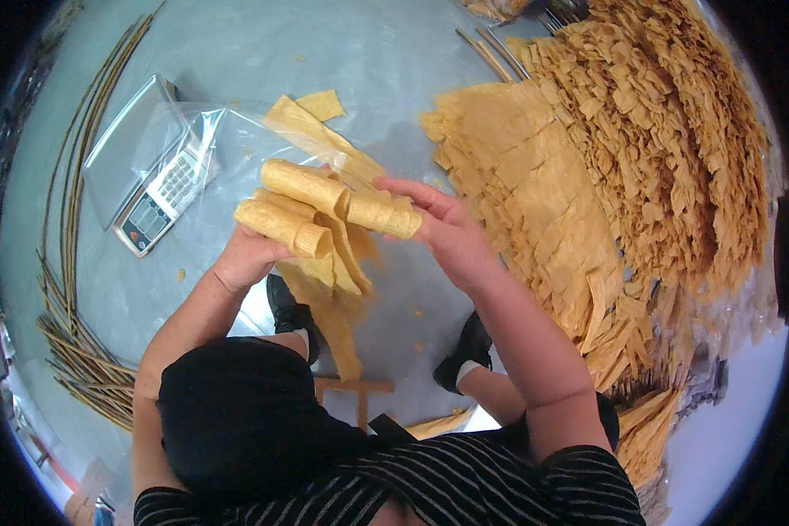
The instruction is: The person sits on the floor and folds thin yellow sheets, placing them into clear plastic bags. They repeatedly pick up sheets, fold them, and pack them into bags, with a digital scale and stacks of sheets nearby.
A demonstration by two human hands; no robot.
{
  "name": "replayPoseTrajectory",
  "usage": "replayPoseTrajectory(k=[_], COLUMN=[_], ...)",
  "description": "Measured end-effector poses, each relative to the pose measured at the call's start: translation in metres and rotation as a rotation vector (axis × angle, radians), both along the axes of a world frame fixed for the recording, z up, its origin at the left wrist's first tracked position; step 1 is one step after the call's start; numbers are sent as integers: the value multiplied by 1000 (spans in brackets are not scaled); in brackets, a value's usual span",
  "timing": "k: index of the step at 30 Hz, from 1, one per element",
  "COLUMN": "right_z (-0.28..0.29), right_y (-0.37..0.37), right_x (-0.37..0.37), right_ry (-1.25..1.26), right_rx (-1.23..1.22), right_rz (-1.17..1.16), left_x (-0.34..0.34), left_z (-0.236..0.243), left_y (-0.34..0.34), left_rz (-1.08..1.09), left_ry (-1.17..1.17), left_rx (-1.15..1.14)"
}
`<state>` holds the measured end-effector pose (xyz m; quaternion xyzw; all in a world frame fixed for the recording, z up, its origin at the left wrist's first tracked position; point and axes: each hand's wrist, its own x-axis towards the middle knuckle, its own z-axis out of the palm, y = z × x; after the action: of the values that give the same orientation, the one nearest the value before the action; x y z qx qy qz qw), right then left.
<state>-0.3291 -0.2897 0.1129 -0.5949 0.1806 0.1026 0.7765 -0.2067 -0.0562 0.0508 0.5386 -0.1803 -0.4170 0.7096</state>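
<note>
My left hand [256, 250] holds a bundle of yellow, crinkled, folded sheets [289, 226] from below, its fingers mostly hidden behind them. The sheets curl into several rolls, with longer flaps hanging down between my knees. My right hand [443, 228] grips the bundle's right end [381, 210], index finger stretched along its far side. Just beyond, a clear plastic bag [245, 127] and loose flat strips [311, 131] of the same yellow material lie on the grey surface.
A silver scale [162, 197] is at the left, beside long thin sticks [70, 289]. Large piles of yellow sheets [526, 193] and crumpled pieces [666, 140] cover the right side, with rods [486, 53] at the back. A small wooden frame [359, 390] sits between my dark shoes [460, 351].
</note>
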Motion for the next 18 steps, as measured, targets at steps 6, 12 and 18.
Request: replayPoseTrajectory(k=[6,12,18], right_z=[14,24,-4], right_y=[15,26,26], right_x=[7,26,50], right_ry=[-60,6,10], right_rx=[88,-1070,-650], right_rz=[59,515,347], left_x=[3,7,1], left_z=[8,-2,-2], left_y=[4,14,16], left_rz=[68,59,103], left_ry=[85,55,258], left_rx=[-123,-59,-138])
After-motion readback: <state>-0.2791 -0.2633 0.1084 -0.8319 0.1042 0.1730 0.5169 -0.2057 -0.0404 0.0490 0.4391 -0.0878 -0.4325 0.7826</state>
